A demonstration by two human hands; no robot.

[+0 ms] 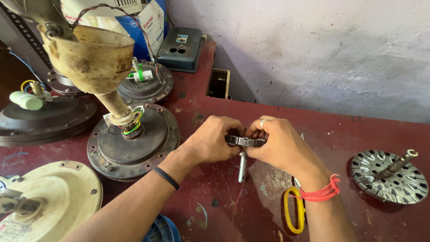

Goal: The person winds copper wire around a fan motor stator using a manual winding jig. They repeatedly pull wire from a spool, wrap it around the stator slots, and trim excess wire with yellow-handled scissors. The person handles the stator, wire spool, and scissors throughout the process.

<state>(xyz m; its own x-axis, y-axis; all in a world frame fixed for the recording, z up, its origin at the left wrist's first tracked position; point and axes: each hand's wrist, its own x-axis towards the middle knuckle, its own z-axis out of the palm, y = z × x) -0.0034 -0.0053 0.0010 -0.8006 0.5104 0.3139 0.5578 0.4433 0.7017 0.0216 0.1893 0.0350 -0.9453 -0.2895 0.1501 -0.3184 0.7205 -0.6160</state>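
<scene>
My left hand (209, 142) and my right hand (277, 144) meet at the middle of a dark red workbench (340, 134). Together they grip a small dark metal puller-like part (244, 141), each hand on one end of its crossbar. A short steel shaft (242, 166) hangs down from the part toward the bench. There is a black band on my left wrist, a red thread on my right wrist, and a ring on one right finger.
Several ceiling-fan motor housings lie at the left: a dark one with a cream canopy cup (132, 143), a cream one (53, 197), another dark one (145, 83). A finned rotor with shaft (389, 175) sits at right. Yellow-handled scissors (293, 210) lie under my right forearm.
</scene>
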